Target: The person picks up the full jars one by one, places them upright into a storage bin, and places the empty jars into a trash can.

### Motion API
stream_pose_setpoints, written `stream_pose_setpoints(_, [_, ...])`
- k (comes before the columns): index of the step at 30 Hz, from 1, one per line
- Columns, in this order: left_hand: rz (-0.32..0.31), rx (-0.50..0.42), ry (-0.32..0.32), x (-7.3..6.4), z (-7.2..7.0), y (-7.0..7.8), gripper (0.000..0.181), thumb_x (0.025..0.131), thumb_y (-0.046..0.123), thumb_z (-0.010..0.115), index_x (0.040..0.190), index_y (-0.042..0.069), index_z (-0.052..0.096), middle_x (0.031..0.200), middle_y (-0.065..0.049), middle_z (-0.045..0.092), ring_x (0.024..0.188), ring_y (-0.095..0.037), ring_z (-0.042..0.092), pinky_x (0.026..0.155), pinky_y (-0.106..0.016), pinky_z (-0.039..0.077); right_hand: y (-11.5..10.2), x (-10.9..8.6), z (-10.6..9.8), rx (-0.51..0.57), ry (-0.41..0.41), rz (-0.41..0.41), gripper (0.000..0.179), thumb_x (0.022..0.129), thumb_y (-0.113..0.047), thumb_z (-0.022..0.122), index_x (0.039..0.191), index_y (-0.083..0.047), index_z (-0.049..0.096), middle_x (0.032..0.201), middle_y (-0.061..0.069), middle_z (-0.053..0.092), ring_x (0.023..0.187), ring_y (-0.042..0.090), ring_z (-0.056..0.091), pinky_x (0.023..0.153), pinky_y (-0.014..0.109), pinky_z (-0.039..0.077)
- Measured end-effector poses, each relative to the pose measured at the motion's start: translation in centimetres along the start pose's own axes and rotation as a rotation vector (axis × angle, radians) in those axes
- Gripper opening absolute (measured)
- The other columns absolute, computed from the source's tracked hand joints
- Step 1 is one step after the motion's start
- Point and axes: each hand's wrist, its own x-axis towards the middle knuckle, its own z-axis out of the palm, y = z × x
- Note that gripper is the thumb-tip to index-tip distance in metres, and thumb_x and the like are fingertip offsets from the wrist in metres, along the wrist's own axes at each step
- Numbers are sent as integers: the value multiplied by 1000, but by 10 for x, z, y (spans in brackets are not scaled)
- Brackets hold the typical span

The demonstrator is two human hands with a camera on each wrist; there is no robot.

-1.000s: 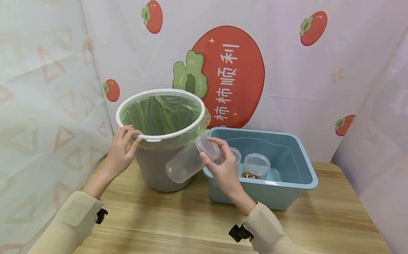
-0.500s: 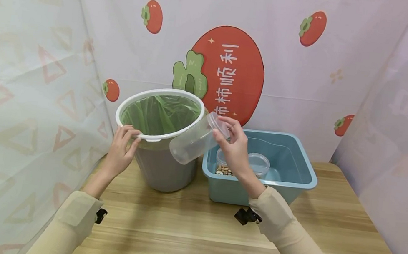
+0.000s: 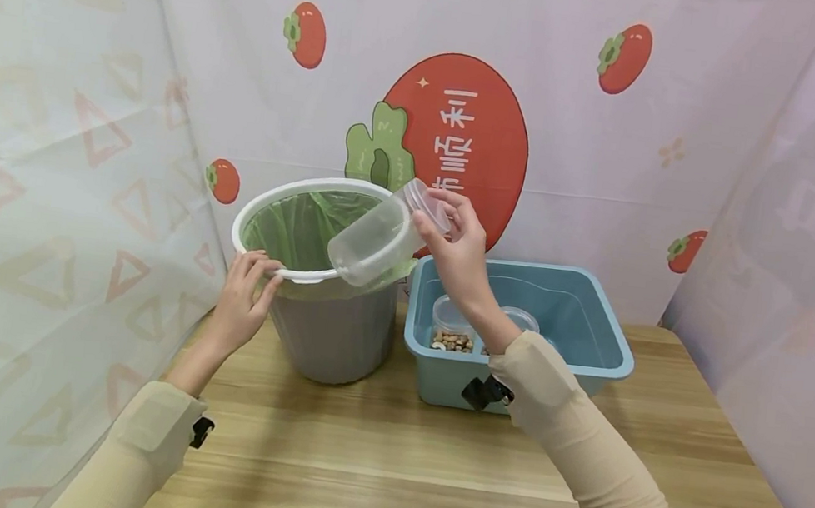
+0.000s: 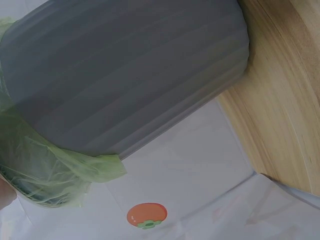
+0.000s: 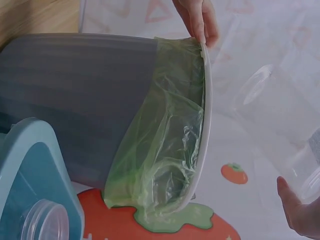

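Note:
My right hand (image 3: 463, 256) holds a clear plastic jar (image 3: 372, 237) by its lidded end. The jar is tilted, its base pointing down and left over the right side of the white rim (image 3: 250, 207) of a grey trash can (image 3: 330, 337). I see no contents through its wall. With my left hand (image 3: 242, 302) I pinch the front-left rim of the can, fingers on top. A green bag (image 5: 160, 120) lines the can and hangs over its outside. In the right wrist view, the jar (image 5: 280, 112) is apart from the rim.
To the right of the can stands a blue basin (image 3: 567, 314). Inside it are a lidded clear jar of nuts (image 3: 453, 330) and a second jar (image 3: 521, 319), partly hidden by my right wrist. Both stand on a wooden table (image 3: 353, 466) before a printed cloth backdrop (image 3: 585, 157).
My right hand has raised the jar from in front of the can to above its right rim. The left hand stays on the rim.

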Motion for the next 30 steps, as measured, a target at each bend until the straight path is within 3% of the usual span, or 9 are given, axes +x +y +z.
stream_pose_setpoints(5, [-5,-4,5,-1,0,0,13,80,-3,56,93,-6,54,94,-23,47,105,-41,41,101,-56,14,3,10,7,-38,10,28,36,85,-16,58,118,-6,47,123,7,46,111,18,47,79,33,49])
stream_pose_setpoints(9, [-1,-8,10,-1,0,-1,12,81,-2,55,93,-5,54,94,-23,47,105,-41,41,101,-55,15,8,17,12,-89,26,34,37,84,-19,58,118,-7,47,124,7,45,119,18,39,90,33,42])
stream_pose_setpoints(12, [7,-10,13,-1,1,-1,12,82,-2,55,93,-5,54,94,-22,47,104,-41,42,101,-55,15,12,22,16,-133,34,35,38,84,-22,59,117,-8,47,122,6,47,107,18,47,82,29,45])
stream_pose_setpoints(14, [10,-12,18,-1,1,-1,12,81,-3,55,93,-5,55,93,-22,48,103,-40,42,100,-54,18,16,26,18,-156,33,36,39,84,-23,59,118,-8,47,120,6,49,94,16,49,70,25,46])
stream_pose_setpoints(17, [7,-8,21,-1,1,-1,12,80,-4,56,93,-6,55,93,-22,48,103,-40,42,100,-53,18,21,30,22,-175,22,33,39,84,-23,60,118,-8,47,116,6,51,75,16,46,56,24,40])
stream_pose_setpoints(30, [7,-3,14,-2,1,-1,13,80,-4,56,93,-6,54,94,-22,47,104,-40,41,101,-54,17,34,30,27,-223,-67,109,44,80,-24,64,118,-9,47,102,8,50,69,17,42,56,24,40])
